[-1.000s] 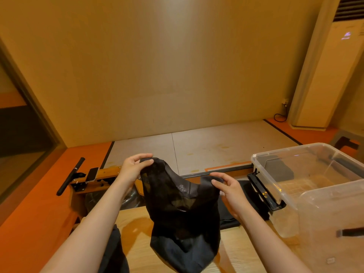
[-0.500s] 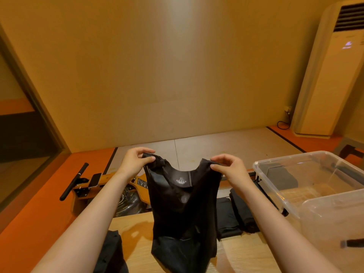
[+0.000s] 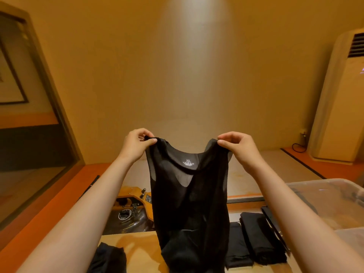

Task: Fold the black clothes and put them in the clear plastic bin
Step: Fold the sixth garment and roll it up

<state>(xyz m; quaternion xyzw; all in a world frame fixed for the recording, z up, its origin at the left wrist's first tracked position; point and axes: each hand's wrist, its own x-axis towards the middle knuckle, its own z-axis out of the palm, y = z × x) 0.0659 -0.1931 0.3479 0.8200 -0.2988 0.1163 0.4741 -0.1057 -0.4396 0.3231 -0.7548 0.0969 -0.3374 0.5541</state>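
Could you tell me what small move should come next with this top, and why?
Probably lower the black top flat onto the wooden table: the left hand and right hand each pinch a shoulder strap, so it hangs open and unfolded.

On my feed the tank top hangs dead centre between the left hand and right hand, over the table. Folded clothes lie on the table just right of it, the bin is further right, and a loose garment is at near left.
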